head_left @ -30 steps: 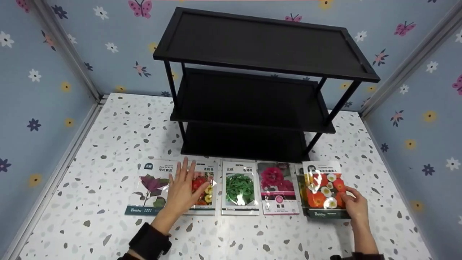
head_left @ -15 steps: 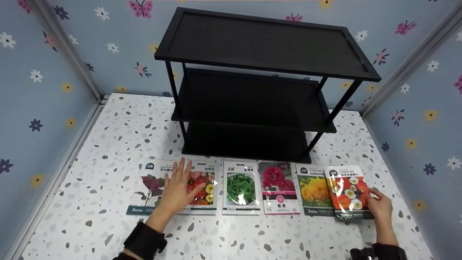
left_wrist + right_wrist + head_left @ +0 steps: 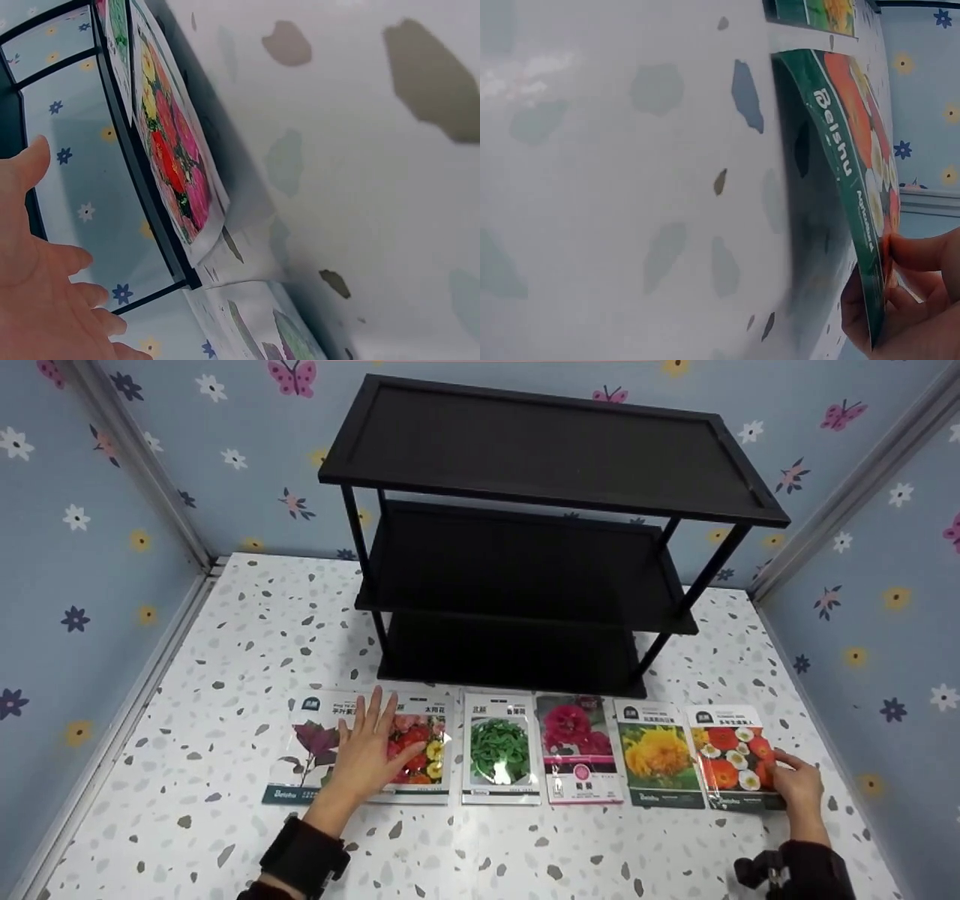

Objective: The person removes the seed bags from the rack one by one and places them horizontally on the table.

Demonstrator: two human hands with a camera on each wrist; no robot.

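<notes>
Your right hand point(image 3: 796, 786) has carried the red-and-white flower seed packet point(image 3: 733, 757) off the yellow-flower packet point(image 3: 658, 754), and it now sits just right of it, ending the row before the black three-tier metal shelf point(image 3: 551, 540). You pinch its right edge, corner lifted; its long axis points at the shelf. Your left hand point(image 3: 367, 750) rests flat, fingers straight, on the purple-leaf packet point(image 3: 311, 746) and mixed-flower packet point(image 3: 422, 746). Bare terrazzo tabletop point(image 3: 247, 637) lies right.

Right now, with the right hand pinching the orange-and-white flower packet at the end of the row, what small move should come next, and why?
Probably lower the packet flat and let go. The right hand pinches its right edge, and the right wrist view shows that edge lifted off the table, while it sits in line beside the yellow flower packet.
</notes>
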